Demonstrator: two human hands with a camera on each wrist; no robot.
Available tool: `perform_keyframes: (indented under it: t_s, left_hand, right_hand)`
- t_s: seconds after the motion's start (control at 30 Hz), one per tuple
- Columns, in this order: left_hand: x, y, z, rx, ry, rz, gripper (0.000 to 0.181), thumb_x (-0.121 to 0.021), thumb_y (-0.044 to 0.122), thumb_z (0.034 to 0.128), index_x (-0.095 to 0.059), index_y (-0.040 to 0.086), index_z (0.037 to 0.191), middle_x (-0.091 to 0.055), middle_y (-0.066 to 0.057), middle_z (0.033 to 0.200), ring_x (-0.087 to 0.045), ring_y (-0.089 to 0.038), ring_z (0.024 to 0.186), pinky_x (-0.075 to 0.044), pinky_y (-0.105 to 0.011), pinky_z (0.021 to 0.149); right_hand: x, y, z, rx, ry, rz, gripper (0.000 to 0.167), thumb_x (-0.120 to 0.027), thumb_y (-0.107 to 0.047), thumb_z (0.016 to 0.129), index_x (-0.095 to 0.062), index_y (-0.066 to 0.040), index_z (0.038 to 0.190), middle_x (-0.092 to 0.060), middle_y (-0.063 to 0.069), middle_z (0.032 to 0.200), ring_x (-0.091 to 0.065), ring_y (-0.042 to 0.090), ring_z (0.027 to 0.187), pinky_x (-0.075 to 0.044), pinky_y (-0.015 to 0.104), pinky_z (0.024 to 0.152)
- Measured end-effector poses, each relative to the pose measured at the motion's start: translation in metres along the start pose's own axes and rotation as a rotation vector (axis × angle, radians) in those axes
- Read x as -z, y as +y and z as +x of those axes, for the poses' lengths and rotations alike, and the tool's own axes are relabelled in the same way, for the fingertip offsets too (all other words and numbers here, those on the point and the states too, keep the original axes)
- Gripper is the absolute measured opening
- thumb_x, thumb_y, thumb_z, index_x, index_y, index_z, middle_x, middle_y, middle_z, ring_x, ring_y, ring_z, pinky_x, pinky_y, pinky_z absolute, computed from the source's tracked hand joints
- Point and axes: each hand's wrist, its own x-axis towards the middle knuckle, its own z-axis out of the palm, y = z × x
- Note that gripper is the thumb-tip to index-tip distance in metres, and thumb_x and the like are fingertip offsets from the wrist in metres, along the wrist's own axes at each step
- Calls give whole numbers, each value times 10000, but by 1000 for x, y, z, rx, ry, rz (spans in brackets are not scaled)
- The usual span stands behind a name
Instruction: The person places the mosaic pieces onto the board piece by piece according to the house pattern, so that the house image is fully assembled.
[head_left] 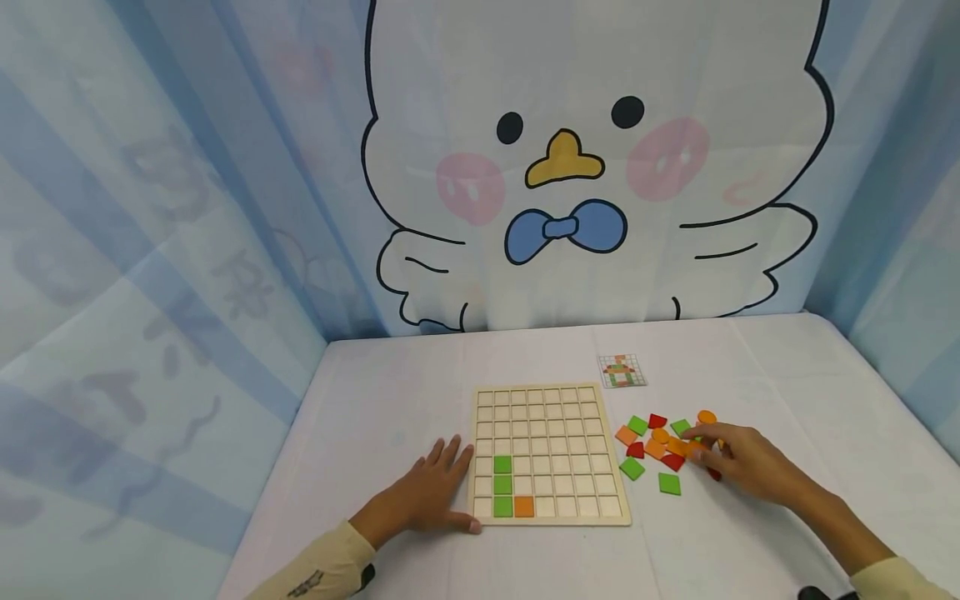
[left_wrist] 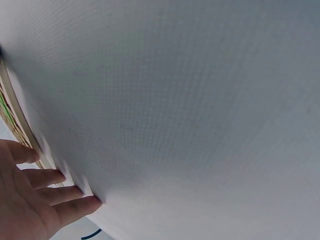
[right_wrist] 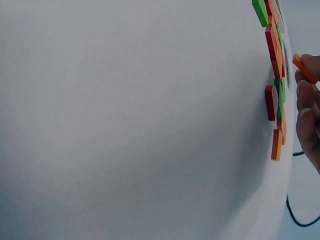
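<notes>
tabletop (head_left: 817, 392) runs wide on my feed, and i judge there is open room left of the wooden board (head_left: 572, 463) and right of the loose pieces (head_left: 655, 448), its side edges well apart from both. the board lies flat; i count four filled cells low on its left: three green squares (head_left: 502, 485) in a line up the second column and one orange square (head_left: 523, 507) beside the lowest. the other cells i can see are bare, so i reckon the work is at an early stage. the pieces lie scattered just right of the board, with only a narrow gap to its rim; i judge a low sideways slide could catch there. the left hand (head_left: 431, 492) is spread at the board's left edge, holding nothing. the right hand (head_left: 738, 458) is over the scatter, its grip pinching an orange piece (right_wrist: 302, 67), whose full shape i cannot tell. smaller, beyond the board's far right corner, lies a card (head_left: 622, 371) whose coloured figure covers more than four cells.
</notes>
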Motion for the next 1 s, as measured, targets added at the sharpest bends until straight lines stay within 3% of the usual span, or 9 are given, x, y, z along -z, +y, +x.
perform_keyframes:
  t_s: [0.33,0.6,0.87,1.0]
  left_hand:
    - [-1,0,1,-2,-1,8,1156,-666,776,752,-253,104,1597,-183,-195,1666,-207,-456,1515,-343,-615,1133]
    - [-1,0,1,6,-3,7,1158,-665,777,751,-246,111,1600,-176,-187,1670,-200,-451,1518,-340,-613,1137]
    - [-3,-1,2,12,-4,1,1168,-668,784,744,-240,119,1604,-168,-181,1673,-193,-446,1522,-332,-612,1143]
    - [-3,-1,3,13,-7,9,1175,-661,792,739,-234,123,1606,-164,-177,1675,-193,-441,1524,-333,-608,1143]
  right_hand:
    - [-3,-10,5,23,7,36,298,-743,-166,903,-701,-92,1188,-593,-9,857,-465,88,515,-417,216,489]
    - [-8,-22,9,28,16,-4,271,-770,-189,877,-714,-127,1135,-579,-39,817,-442,98,606,-402,209,527]
    - [-17,-31,15,64,-28,44,248,-782,-220,871,-731,-134,1099,-590,-60,829,-462,60,703,-403,206,580]
    - [-22,-38,17,75,-49,52,253,-804,-216,848,-737,-123,1073,-545,-58,779,-445,56,660,-379,200,555]
